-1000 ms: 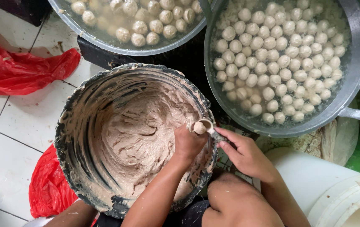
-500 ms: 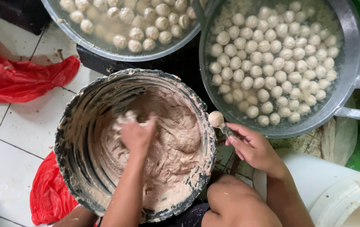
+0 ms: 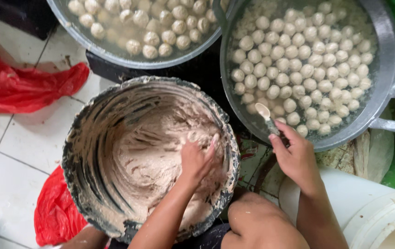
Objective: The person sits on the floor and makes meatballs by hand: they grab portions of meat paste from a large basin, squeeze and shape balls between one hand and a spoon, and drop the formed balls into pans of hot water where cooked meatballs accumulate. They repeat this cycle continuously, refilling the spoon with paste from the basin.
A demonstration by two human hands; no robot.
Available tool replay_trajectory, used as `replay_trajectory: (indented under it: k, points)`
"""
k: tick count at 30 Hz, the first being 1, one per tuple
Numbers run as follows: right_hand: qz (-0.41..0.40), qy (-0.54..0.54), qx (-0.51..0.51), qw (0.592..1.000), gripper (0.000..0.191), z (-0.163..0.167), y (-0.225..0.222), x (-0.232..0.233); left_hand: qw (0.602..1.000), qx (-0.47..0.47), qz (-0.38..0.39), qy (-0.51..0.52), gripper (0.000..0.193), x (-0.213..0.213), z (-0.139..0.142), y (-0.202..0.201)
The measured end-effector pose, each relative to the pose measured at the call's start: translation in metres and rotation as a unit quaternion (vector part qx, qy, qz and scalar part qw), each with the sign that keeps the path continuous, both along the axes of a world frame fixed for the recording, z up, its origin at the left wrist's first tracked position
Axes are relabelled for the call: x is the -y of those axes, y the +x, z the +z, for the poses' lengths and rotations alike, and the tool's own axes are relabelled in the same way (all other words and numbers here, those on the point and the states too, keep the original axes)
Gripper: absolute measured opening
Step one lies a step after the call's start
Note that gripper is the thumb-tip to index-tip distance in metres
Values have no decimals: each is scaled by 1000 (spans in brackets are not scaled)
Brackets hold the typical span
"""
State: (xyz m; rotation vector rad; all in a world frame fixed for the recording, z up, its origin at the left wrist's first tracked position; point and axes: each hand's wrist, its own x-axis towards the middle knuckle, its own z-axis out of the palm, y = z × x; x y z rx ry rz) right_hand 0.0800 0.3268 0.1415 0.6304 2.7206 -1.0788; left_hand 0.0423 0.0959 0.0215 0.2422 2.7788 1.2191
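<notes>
Paste is filling the smeared bucket (image 3: pixel 91 152), the landmark here. Behind it, two metal pans of pale balls in water are sitting: one pan (image 3: pixel 86 44) straight behind, the handled pan (image 3: pixel 382 87) behind and to the right. Red bags (image 3: pixel 17 87) are lying left of the bucket, a white tub (image 3: pixel 382 221) to its right. The left hand (image 3: pixel 196 159) is digging into the paste (image 3: pixel 151 161), fingers curled around a lump. The right hand (image 3: pixel 296 154), just right of the bucket, is pinching a spoon (image 3: pixel 266 116), whose long axis is pointing up-left, bowl hanging over the handled pan's near rim.
</notes>
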Motion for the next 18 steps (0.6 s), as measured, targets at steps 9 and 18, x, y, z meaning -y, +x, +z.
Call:
replay_trajectory:
  k: [9, 18]
  points:
    - [126, -185, 24, 974, 41, -4, 22, 27, 986, -33, -18, 164, 23, -18, 20, 3]
    - [133, -264, 100, 950, 40, -10, 21, 24, 988, 148, -34, -7, 35, -21, 28, 2]
